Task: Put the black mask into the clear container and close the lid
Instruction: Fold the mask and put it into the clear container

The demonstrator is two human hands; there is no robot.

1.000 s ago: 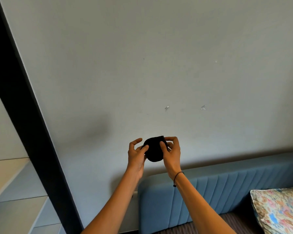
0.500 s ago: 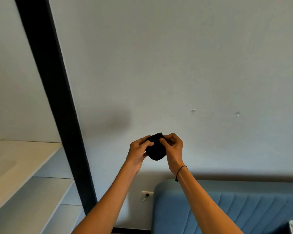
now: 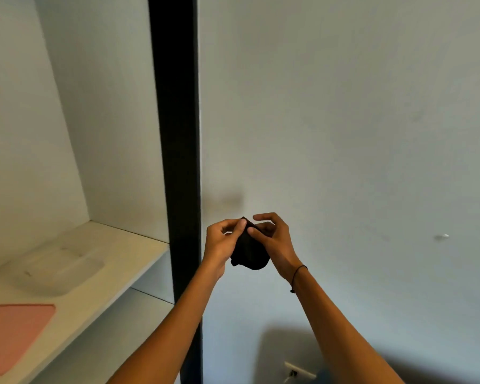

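A folded black mask [image 3: 249, 252] hangs in the air in front of the wall, pinched between both hands. My left hand [image 3: 222, 242] grips its upper left edge and my right hand [image 3: 275, 239] holds its upper right side, with the fingers curled over the top. The clear container [image 3: 58, 270], with its lid on, lies on a white shelf [image 3: 122, 253] to the left, well apart from the hands.
A black vertical post [image 3: 178, 151] stands between the shelf unit and my hands. A pink mat [image 3: 10, 332] lies on the shelf near the front left. A wall socket [image 3: 298, 371] sits low on the plain wall.
The view has swung left, so the bed is gone and the shelf with the container and pink mat has come into sight. Both hands still hold the mask, refolded slightly.
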